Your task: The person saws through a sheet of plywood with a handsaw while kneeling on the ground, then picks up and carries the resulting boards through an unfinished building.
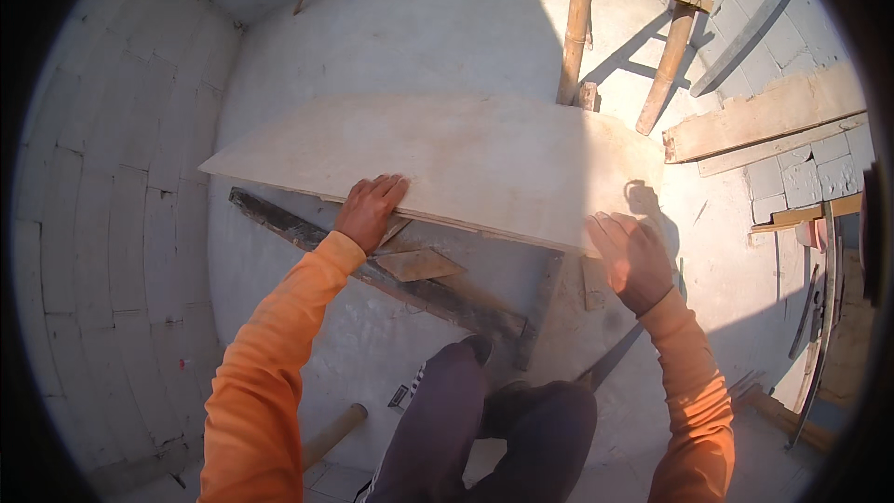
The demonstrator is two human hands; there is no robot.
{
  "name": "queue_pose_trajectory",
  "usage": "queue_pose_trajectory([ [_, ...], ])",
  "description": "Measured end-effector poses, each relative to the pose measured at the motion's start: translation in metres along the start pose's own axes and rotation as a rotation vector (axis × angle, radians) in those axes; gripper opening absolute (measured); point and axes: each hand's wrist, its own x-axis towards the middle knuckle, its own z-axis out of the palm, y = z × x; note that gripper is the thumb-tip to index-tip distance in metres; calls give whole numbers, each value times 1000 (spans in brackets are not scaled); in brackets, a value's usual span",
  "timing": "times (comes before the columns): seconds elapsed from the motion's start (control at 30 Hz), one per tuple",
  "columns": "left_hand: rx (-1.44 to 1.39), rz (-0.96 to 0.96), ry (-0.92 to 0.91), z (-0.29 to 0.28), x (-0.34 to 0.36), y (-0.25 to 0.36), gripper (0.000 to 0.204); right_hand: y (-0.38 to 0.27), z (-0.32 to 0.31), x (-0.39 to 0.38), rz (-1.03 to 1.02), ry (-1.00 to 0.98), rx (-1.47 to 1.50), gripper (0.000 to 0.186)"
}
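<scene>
A wide, pale plywood board (466,154) lies across the middle, with a pointed left end and its near edge toward me. My left hand (372,211) is closed over that edge, fingers on the top face. Near the right end my right hand (633,259) grips the same edge, its thumb hidden. Below the board are a dark, worn timber (438,296) on a slant, a shorter dark timber (540,312) and a small plywood offcut (419,265). What the board rests on is partly hidden.
A wooden ladder-like frame (575,37) stands beyond the board. Planks (764,116) lean by the block wall at the right. Another block wall (121,224) rises at the left. A round pole (333,435) lies beside my legs. Sunlight falls on the right side.
</scene>
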Motion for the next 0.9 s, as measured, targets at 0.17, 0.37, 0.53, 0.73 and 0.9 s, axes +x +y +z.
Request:
queue_pose_trajectory([
  [0.17, -3, -6, 55, -134, 69, -8, 37, 20, -112, 70, 140, -82, 70, 29],
  [0.37, 228, -132, 215, -165, 161, 7, 46, 78, -156, 112, 293, -41, -80, 22],
  [0.53, 258, -437, 285, -171, 157, 19, 66, 120, -157, 158, 268, -20, -175, 30],
  [0.73, -241, -388, 18, -160, 25, 95, 68, 143, -157, 188, 357, -158, -124, 33],
  [0.9, -540, -624, -54, -187, -79, 164, 70, 152, -171, 190, 404, -225, -70, 33],
])
